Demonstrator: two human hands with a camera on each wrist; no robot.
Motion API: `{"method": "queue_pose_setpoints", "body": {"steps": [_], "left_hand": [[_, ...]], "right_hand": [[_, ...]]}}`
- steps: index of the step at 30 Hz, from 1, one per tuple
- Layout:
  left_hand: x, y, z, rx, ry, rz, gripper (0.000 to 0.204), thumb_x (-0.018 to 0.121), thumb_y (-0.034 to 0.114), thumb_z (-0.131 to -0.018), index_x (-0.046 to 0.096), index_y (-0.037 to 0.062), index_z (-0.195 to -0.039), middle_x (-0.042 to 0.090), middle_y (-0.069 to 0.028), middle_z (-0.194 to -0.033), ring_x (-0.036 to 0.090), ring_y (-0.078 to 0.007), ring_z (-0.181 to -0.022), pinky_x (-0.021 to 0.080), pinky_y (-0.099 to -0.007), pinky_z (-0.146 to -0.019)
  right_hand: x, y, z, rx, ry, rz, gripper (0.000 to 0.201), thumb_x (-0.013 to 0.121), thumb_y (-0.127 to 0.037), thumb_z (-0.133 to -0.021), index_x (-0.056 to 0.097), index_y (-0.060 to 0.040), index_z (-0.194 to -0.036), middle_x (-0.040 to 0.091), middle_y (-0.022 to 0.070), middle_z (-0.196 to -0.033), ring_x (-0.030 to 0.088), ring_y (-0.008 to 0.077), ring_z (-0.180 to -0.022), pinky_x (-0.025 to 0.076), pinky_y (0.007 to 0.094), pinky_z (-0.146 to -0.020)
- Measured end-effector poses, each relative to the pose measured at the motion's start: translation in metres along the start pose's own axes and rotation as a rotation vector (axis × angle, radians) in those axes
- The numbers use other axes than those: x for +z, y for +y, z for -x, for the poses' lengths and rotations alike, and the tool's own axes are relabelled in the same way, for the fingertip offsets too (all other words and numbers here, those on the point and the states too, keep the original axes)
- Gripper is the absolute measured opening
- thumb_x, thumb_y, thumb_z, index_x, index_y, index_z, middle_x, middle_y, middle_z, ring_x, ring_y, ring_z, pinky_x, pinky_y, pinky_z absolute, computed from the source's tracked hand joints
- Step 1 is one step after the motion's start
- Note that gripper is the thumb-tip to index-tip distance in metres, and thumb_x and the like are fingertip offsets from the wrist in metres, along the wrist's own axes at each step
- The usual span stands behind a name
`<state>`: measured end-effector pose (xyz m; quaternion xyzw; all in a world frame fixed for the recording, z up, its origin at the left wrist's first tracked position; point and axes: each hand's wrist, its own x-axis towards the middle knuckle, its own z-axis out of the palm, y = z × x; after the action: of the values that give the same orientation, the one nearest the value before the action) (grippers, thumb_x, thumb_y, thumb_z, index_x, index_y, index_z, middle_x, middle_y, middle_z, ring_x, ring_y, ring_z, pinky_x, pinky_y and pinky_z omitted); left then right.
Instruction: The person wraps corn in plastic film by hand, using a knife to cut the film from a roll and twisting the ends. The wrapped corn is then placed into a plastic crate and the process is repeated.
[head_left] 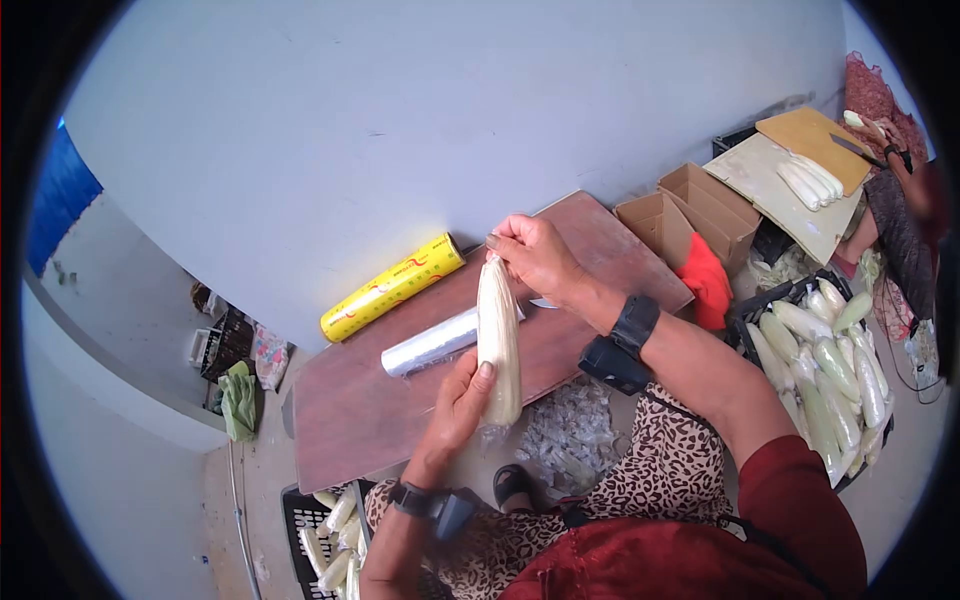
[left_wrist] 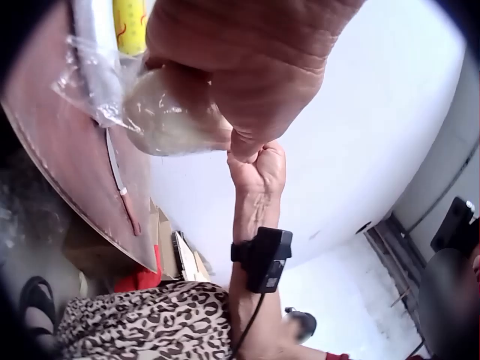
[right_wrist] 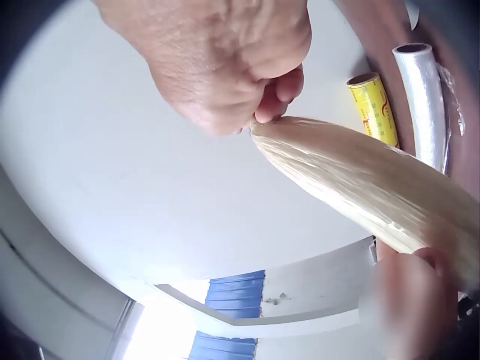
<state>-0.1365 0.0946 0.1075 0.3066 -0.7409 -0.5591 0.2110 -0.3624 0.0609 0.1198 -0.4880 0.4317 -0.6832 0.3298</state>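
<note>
A long, pale vegetable (head_left: 500, 340) in clear plastic film is held upright over the table's front edge. My left hand (head_left: 461, 400) grips its lower part, thumb along the near side. At the narrow top end, my right hand (head_left: 535, 255) pinches the tip, where the film gathers; the right wrist view shows those fingers curled at the point of the vegetable (right_wrist: 345, 161). Loose film (left_wrist: 86, 86) sticks out from the bottom end in the left wrist view. Behind the vegetable lies a roll of clear film (head_left: 430, 345) on the brown table (head_left: 350, 420).
A yellow roll (head_left: 392, 288) lies by the wall. A knife (left_wrist: 116, 169) rests on the table near the film roll. Crates of pale vegetables stand right (head_left: 830, 370) and lower left (head_left: 305, 520). Cardboard boxes (head_left: 700, 205) sit beyond the table. Another person (head_left: 905, 190) works at the far right.
</note>
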Motion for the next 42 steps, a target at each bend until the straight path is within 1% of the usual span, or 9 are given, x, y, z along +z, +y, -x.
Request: {"method": "queue_pose_setpoints", "body": {"steps": [3, 10, 13, 19, 22, 25, 29, 36, 42], "left_hand": [[0.005, -0.015, -0.002, -0.105, -0.032, 0.634, 0.048, 0.045, 0.037, -0.102, 0.051, -0.0002, -0.131, 0.059, -0.0094, -0.122, 0.055, -0.0183, -0.110, 0.043, -0.0330, -0.096], [0.022, -0.034, -0.016, -0.127, -0.214, 1.039, 0.064, 0.071, 0.039, -0.083, 0.047, 0.0036, -0.131, 0.059, -0.0172, -0.118, 0.057, -0.0313, -0.110, 0.047, -0.0447, -0.095], [0.034, -0.056, -0.027, -0.115, -0.226, 1.132, 0.071, 0.074, 0.041, -0.080, 0.046, -0.0001, -0.130, 0.059, -0.0201, -0.116, 0.058, -0.0345, -0.108, 0.048, -0.0470, -0.093], [0.033, -0.062, -0.043, -0.109, -0.352, 1.079, 0.081, 0.079, 0.043, -0.074, 0.044, -0.0054, -0.129, 0.061, -0.0192, -0.111, 0.063, -0.0314, -0.101, 0.052, -0.0453, -0.089], [0.033, -0.048, -0.042, -0.057, -0.310, 0.983, 0.075, 0.079, 0.035, -0.076, 0.043, -0.0038, -0.129, 0.061, -0.0177, -0.107, 0.064, -0.0278, -0.098, 0.055, -0.0404, -0.085], [0.034, -0.051, -0.039, -0.058, -0.058, 0.693, 0.063, 0.075, 0.027, -0.082, 0.043, -0.0013, -0.128, 0.061, -0.0175, -0.106, 0.064, -0.0265, -0.097, 0.057, -0.0385, -0.081], [0.035, -0.052, -0.032, 0.126, 0.263, 0.208, 0.048, 0.069, 0.024, -0.090, 0.048, -0.0009, -0.124, 0.058, -0.0072, -0.106, 0.054, -0.0123, -0.096, 0.047, -0.0280, -0.082], [0.029, -0.046, -0.027, -0.037, 0.154, 0.617, 0.036, 0.058, 0.027, -0.097, 0.053, 0.0021, -0.123, 0.060, -0.0035, -0.102, 0.055, -0.0091, -0.092, 0.047, -0.0256, -0.081], [0.020, -0.047, -0.030, -0.062, 0.080, 0.830, 0.032, 0.069, 0.017, -0.089, 0.052, 0.0054, -0.114, 0.062, -0.0031, -0.099, 0.059, -0.0094, -0.086, 0.049, -0.0263, -0.077]], "right_hand": [[-0.001, -0.006, 0.004, 0.030, -0.053, -0.063, 0.018, 0.058, -0.017, -0.096, 0.057, 0.0003, -0.090, 0.063, 0.0039, -0.077, 0.057, 0.0062, -0.063, 0.048, 0.0220, -0.055], [0.013, -0.009, 0.011, 0.051, -0.108, -0.139, 0.020, 0.059, -0.020, -0.096, 0.058, -0.0021, -0.088, 0.063, 0.0031, -0.078, 0.058, 0.0066, -0.066, 0.049, 0.0220, -0.058], [0.010, -0.006, 0.011, 0.072, -0.133, -0.086, 0.019, 0.059, -0.018, -0.096, 0.059, 0.0003, -0.091, 0.064, 0.0045, -0.078, 0.059, 0.0081, -0.069, 0.049, 0.0239, -0.059], [-0.007, -0.008, 0.005, 0.157, -0.199, -0.026, 0.016, 0.060, -0.018, -0.096, 0.059, -0.0034, -0.089, 0.063, 0.0013, -0.076, 0.055, 0.0035, -0.065, 0.046, 0.0194, -0.055], [-0.010, -0.004, 0.005, 0.152, -0.236, -0.005, 0.015, 0.060, -0.016, -0.095, 0.058, -0.0032, -0.090, 0.063, 0.0014, -0.076, 0.054, 0.0029, -0.063, 0.044, 0.0183, -0.054], [-0.012, -0.004, 0.004, 0.160, -0.245, 0.157, 0.013, 0.060, -0.014, -0.095, 0.058, -0.0027, -0.090, 0.063, 0.0015, -0.077, 0.052, 0.0027, -0.062, 0.044, 0.0183, -0.053], [-0.008, 0.002, 0.002, 0.179, -0.200, 0.270, 0.012, 0.060, -0.012, -0.095, 0.058, -0.0015, -0.090, 0.062, 0.0015, -0.078, 0.052, 0.0023, -0.063, 0.044, 0.0181, -0.053], [-0.001, 0.002, 0.003, 0.152, -0.232, 0.090, 0.013, 0.060, -0.012, -0.095, 0.059, -0.0012, -0.090, 0.059, -0.0003, -0.075, 0.051, 0.0017, -0.062, 0.044, 0.0173, -0.054], [0.006, -0.008, 0.008, 0.175, -0.262, 0.018, 0.013, 0.060, -0.012, -0.095, 0.060, -0.0015, -0.089, 0.058, -0.0016, -0.074, 0.049, 0.0013, -0.063, 0.043, 0.0174, -0.055]]}}
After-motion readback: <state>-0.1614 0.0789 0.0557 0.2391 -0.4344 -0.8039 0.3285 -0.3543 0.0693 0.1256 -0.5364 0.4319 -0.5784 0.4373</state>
